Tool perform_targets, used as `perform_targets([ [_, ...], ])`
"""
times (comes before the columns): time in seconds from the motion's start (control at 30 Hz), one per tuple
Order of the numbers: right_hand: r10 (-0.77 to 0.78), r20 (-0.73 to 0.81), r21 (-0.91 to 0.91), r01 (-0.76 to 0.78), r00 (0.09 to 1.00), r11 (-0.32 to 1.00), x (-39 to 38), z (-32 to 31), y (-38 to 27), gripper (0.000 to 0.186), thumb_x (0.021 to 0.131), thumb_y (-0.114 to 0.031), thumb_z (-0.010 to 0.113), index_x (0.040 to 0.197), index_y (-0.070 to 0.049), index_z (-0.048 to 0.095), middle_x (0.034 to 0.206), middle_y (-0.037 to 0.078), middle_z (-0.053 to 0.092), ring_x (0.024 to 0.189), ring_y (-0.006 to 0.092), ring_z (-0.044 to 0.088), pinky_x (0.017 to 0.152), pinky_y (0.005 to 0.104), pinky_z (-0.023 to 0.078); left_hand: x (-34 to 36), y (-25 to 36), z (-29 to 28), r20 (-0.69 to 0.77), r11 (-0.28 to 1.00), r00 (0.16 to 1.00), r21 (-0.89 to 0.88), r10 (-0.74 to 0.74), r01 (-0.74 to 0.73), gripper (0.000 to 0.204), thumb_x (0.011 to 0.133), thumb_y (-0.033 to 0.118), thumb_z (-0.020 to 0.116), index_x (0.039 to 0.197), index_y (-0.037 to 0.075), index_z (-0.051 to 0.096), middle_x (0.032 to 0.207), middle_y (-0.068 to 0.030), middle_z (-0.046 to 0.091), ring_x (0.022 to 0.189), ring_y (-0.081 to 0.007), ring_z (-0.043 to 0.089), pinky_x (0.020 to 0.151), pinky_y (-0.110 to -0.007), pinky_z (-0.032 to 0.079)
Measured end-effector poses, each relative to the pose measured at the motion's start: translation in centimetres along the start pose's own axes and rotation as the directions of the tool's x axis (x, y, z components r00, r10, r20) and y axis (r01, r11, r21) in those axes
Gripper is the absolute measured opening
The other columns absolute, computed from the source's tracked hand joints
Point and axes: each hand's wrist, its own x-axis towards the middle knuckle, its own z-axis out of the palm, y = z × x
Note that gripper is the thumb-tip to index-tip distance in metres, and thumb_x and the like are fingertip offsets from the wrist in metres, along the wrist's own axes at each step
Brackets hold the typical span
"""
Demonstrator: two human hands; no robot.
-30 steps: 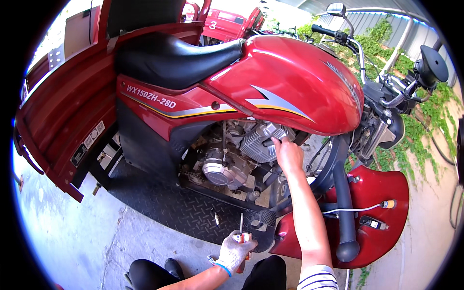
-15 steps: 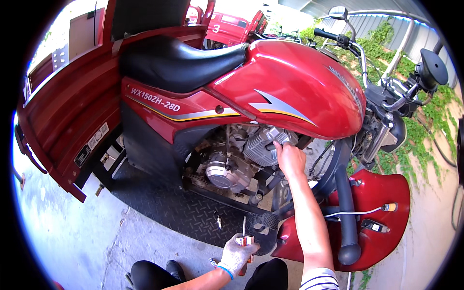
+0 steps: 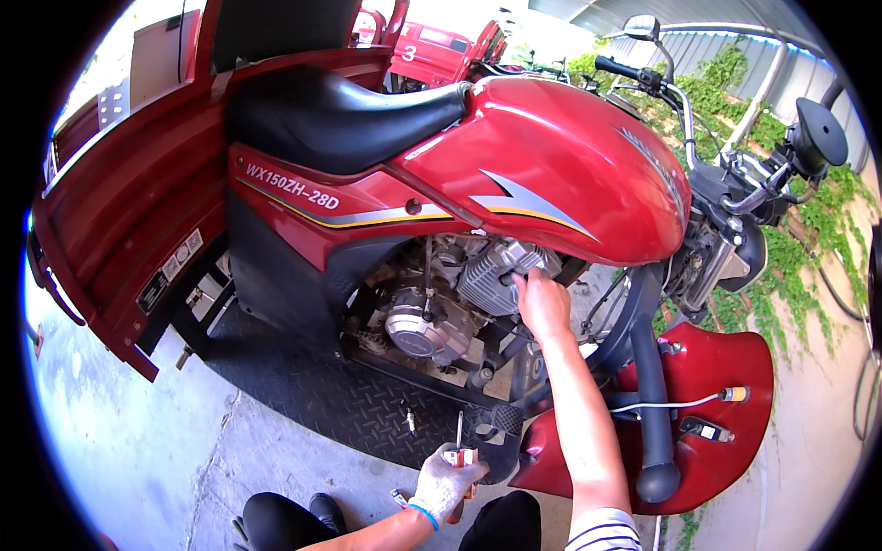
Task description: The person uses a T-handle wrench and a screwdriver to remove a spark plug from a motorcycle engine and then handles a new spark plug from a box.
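Observation:
My left hand (image 3: 444, 482), in a pale work glove, is closed around a screwdriver (image 3: 460, 430) with its metal shaft pointing up. A small orange-and-white box (image 3: 466, 456) is in the same grip. My bare right hand (image 3: 544, 305) reaches to the finned engine cylinder (image 3: 491, 280) of a red motor tricycle (image 3: 560, 165). Its thumb and fingers are drawn together at the cylinder's side; what they pinch is hidden. On the black tread-plate footboard (image 3: 303, 381), just beyond my left hand, lies a spark plug (image 3: 411, 422).
A black foot pedal (image 3: 505, 420) sits at the footboard's front end. On the red front fender (image 3: 749, 367) rest a white cable with a yellow end (image 3: 732, 394) and a small black device (image 3: 707, 429). A dark frame tube (image 3: 654, 404) stands right of my right forearm.
My right fingers have shifted slightly at the cylinder, the hand looking more curled. The left hand keeps its hold on the screwdriver. The whole view has moved a little.

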Motion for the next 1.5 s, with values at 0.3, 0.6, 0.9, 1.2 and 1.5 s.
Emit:
perform_targets([
  [0.3,-0.109,-0.118,0.042,0.115,0.987,0.993,0.1,1.0,0.4,0.033,0.099,-0.029,0.068,0.102,0.003,0.063,0.080,0.023,0.070,0.077,0.0428,0.072,0.073,0.0497,0.058,0.2,-0.1,-0.1,-0.008,1.000,1.000,0.025,0.009,-0.009,0.027,0.080,0.005,0.082,0.100,0.004,0.063,0.077,-0.0025,0.065,0.064,-0.0126,0.063,0.059,-0.030,0.053],
  [0.6,0.109,0.308,0.475,-0.252,0.945,0.843,-6.0,-3.7,-2.7,0.049,0.102,-0.045,0.064,0.121,0.000,0.066,0.087,0.015,0.075,0.080,0.0254,0.075,0.072,0.0390,0.059,0.4,1.1,-0.7,-0.009,0.988,0.997,-0.135,0.072,-0.073,0.025,0.084,0.002,0.079,0.102,0.004,0.063,0.080,-0.0047,0.067,0.066,-0.0146,0.066,0.062,-0.029,0.054],
  [0.9,-0.374,0.637,0.666,-0.726,0.674,-0.173,-25.2,-2.3,-8.0,0.063,0.109,-0.037,0.056,0.159,-0.003,0.036,0.096,0.002,0.065,0.072,0.0073,0.058,0.064,0.0231,0.047,2.4,5.0,-3.0,-0.022,0.718,0.974,-0.673,0.224,-0.181,0.042,0.091,-0.004,0.058,0.133,0.002,0.059,0.125,-0.0171,0.070,0.114,-0.0314,0.069,0.103,-0.044,0.056],
  [1.2,0.054,0.490,0.871,-0.486,0.870,-0.072,-23.9,-1.7,-6.2,0.039,0.110,-0.023,0.056,0.144,-0.004,0.052,0.091,0.005,0.063,0.073,0.0099,0.059,0.061,0.0234,0.044,2.0,5.1,-2.9,0.068,0.659,0.954,-0.737,0.292,-0.149,0.045,0.092,-0.003,0.060,0.137,0.000,0.054,0.129,-0.0200,0.067,0.118,-0.0360,0.067,0.106,-0.049,0.055],
  [1.5,0.442,-0.054,0.604,-0.323,0.896,0.728,-12.7,5.0,2.2,0.045,0.099,-0.012,0.068,0.143,-0.012,0.060,0.109,0.015,0.071,0.100,0.0297,0.070,0.088,0.0389,0.054,0.3,4.2,-2.1,0.090,0.753,0.973,-0.650,0.214,-0.105,0.039,0.088,-0.006,0.058,0.126,0.001,0.060,0.113,-0.0197,0.071,0.103,-0.0350,0.073,0.095,-0.048,0.061],
])
